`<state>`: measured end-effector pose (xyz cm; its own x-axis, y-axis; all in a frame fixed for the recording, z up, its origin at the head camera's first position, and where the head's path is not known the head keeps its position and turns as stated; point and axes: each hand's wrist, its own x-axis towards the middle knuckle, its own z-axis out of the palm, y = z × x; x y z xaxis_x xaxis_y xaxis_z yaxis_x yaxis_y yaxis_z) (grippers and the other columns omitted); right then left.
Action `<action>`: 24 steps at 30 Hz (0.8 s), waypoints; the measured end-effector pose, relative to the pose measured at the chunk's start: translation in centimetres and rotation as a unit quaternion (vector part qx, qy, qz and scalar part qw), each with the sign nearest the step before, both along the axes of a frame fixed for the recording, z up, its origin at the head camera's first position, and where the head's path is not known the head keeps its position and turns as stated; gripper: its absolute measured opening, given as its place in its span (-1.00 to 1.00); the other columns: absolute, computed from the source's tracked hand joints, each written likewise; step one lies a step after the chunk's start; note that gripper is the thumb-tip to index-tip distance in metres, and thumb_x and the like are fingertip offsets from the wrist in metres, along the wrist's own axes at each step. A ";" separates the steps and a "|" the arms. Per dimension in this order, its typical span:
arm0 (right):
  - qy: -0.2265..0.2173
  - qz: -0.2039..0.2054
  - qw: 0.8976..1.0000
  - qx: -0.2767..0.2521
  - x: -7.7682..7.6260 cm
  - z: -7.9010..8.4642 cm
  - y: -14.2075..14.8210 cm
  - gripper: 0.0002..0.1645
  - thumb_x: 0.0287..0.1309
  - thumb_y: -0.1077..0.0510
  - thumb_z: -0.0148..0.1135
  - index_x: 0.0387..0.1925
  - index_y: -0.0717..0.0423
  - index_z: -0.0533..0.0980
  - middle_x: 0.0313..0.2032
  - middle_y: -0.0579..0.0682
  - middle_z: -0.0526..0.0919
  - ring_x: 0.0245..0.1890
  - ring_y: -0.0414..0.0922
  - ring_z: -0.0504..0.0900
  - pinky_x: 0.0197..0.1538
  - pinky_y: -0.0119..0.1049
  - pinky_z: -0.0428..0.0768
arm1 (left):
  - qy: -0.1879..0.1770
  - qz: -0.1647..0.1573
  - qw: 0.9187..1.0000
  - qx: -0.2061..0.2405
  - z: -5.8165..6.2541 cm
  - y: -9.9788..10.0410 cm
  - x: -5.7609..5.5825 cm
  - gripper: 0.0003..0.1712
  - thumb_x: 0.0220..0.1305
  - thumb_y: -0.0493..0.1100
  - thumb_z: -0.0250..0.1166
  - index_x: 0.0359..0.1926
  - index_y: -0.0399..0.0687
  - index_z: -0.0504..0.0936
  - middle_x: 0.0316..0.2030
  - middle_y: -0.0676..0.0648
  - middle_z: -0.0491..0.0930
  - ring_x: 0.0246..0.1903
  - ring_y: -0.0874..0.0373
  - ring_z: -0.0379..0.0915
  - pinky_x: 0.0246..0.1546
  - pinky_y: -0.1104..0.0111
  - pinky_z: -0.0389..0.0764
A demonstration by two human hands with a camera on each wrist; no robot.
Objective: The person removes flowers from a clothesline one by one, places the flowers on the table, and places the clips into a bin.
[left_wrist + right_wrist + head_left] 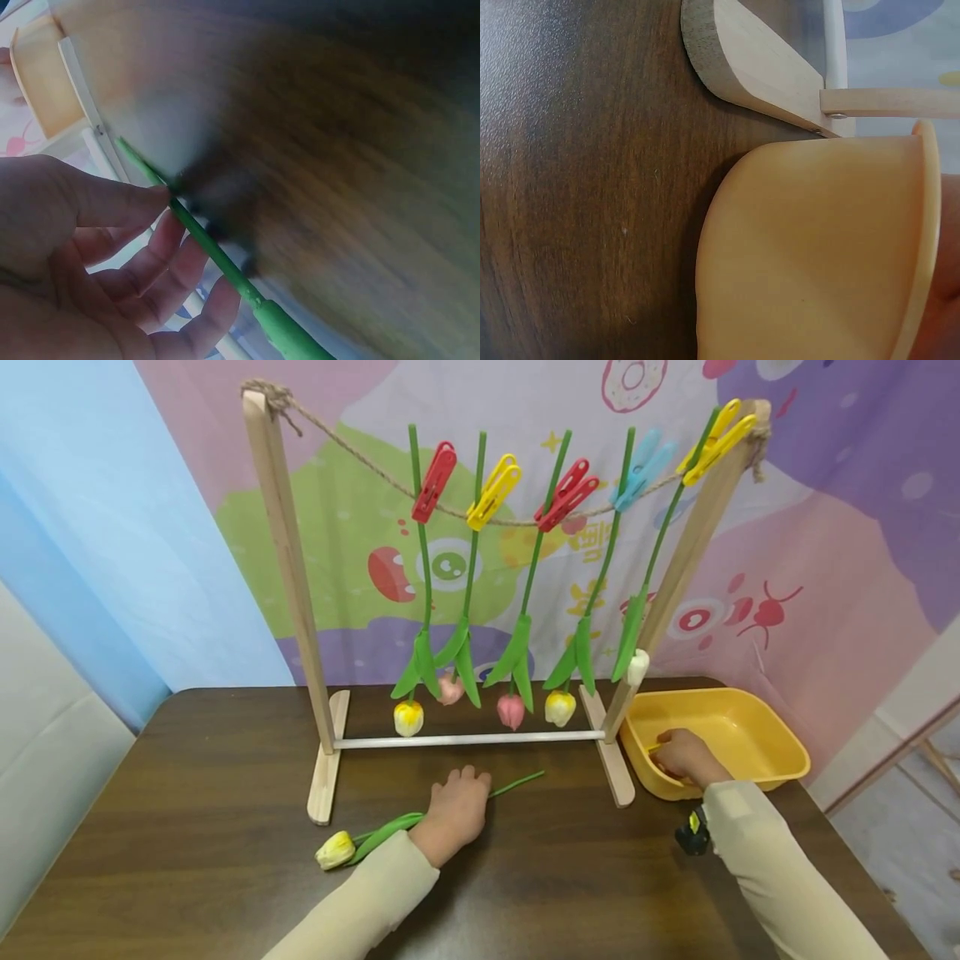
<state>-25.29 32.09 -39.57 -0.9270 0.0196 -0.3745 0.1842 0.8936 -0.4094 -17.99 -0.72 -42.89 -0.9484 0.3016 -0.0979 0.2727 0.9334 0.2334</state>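
Note:
My left hand [456,806] pinches the green stem of an artificial tulip [335,850] with a yellow-white bloom, lying on the table. In the left wrist view, thumb and fingertips meet around that stem [217,255]. Inside the yellow basin [738,727], my right hand [686,754] has its fingers curled at a small yellow piece [654,748] that looks like a clothespin, mostly hidden by the hand. The right wrist view shows chiefly the basin's outer wall [802,247]; the fingers are hidden behind it.
A wooden rack [288,560] carries a twine line [352,450]. Several tulips hang from it bloom down, held by red [434,482], yellow [493,492] and blue clothespins [643,468]. The rack's right foot [617,775] stands beside the basin. A patterned cloth [217,435] hangs behind.

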 end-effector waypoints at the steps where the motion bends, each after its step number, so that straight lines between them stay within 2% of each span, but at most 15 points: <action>1: 0.005 0.000 1.000 -0.002 0.1 0.1 0.0 -0.33 0.12 0.18 0.03 0.17 0.59 0.23 -0.18 0.35 0.50 -0.52 -0.12 0.47 -0.41 -0.35 0.43 | 0.000 -0.001 1.000 0.001 0.0 0.0 0.0 -0.79 0.16 -0.32 0.20 -0.14 -0.14 0.54 -0.20 -0.18 0.50 -0.14 -0.09 0.43 -0.25 -0.01 0.51; 4: 0.008 -0.005 1.000 -0.014 0.4 0.3 0.1 -0.33 0.18 0.11 0.02 0.16 0.60 0.23 -0.28 0.28 0.51 -0.62 -0.19 0.44 -0.41 -0.36 0.44 | 0.002 -0.002 1.000 0.006 0.0 -0.2 0.0 -0.80 0.13 -0.31 0.22 -0.17 -0.13 0.54 -0.20 -0.17 0.50 -0.16 -0.08 0.43 -0.25 0.00 0.50; 8: 0.007 -0.009 1.000 -0.017 0.4 0.7 0.2 -0.33 0.24 0.06 -0.01 0.14 0.58 0.25 -0.30 0.24 0.50 -0.57 -0.18 0.46 -0.38 -0.34 0.46 | 0.010 -0.001 1.000 0.016 0.1 -0.8 0.0 -0.85 0.14 -0.27 0.23 -0.22 -0.11 0.54 -0.22 -0.16 0.51 -0.18 -0.08 0.43 -0.28 0.01 0.49; 12: 0.018 -0.009 1.000 -0.009 0.5 1.2 0.0 -0.36 0.27 0.03 -0.03 0.11 0.55 0.30 -0.14 0.37 0.51 -0.38 -0.03 0.52 -0.26 -0.23 0.51 | 0.023 -0.001 0.999 0.024 0.5 -1.8 0.1 -0.88 0.20 -0.19 0.22 -0.26 -0.13 0.53 -0.24 -0.17 0.52 -0.20 -0.10 0.44 -0.30 0.00 0.49; 15: 0.041 -0.011 0.999 -0.004 0.6 1.8 -0.4 -0.38 0.27 0.00 -0.02 0.09 0.51 0.35 0.00 0.41 0.48 -0.21 0.10 0.53 -0.13 -0.11 0.51 | 0.033 0.001 0.999 0.030 1.2 -2.7 0.3 -0.86 0.20 -0.16 0.23 -0.32 -0.14 0.51 -0.28 -0.17 0.52 -0.24 -0.11 0.44 -0.33 0.00 0.49; 17: 0.055 -0.012 0.998 -0.004 0.7 2.3 -0.7 -0.40 0.28 -0.01 -0.03 0.07 0.47 0.38 0.02 0.41 0.48 -0.12 0.17 0.52 -0.06 -0.04 0.50 | 0.037 0.005 0.999 0.036 1.9 -3.3 0.4 -0.87 0.20 -0.15 0.23 -0.36 -0.13 0.51 -0.32 -0.16 0.51 -0.26 -0.10 0.44 -0.35 0.01 0.49; 21: 0.073 -0.007 0.997 -0.004 1.1 3.3 -1.3 -0.40 0.30 -0.05 -0.04 0.06 0.42 0.41 0.05 0.40 0.47 -0.01 0.23 0.47 0.03 0.04 0.45 | 0.034 0.012 0.998 0.057 3.2 -4.4 0.8 -0.89 0.21 -0.14 0.23 -0.38 -0.07 0.53 -0.38 -0.10 0.48 -0.30 -0.06 0.42 -0.37 0.05 0.47; 24: 0.073 -0.009 0.997 -0.012 1.5 4.0 -1.9 -0.38 0.31 -0.08 -0.05 0.09 0.39 0.39 0.07 0.37 0.46 -0.01 0.20 0.47 0.04 0.04 0.46 | 0.026 0.016 0.997 0.070 3.8 -5.2 1.1 -0.89 0.23 -0.12 0.23 -0.32 -0.07 0.55 -0.38 -0.07 0.47 -0.33 -0.03 0.40 -0.37 0.07 0.46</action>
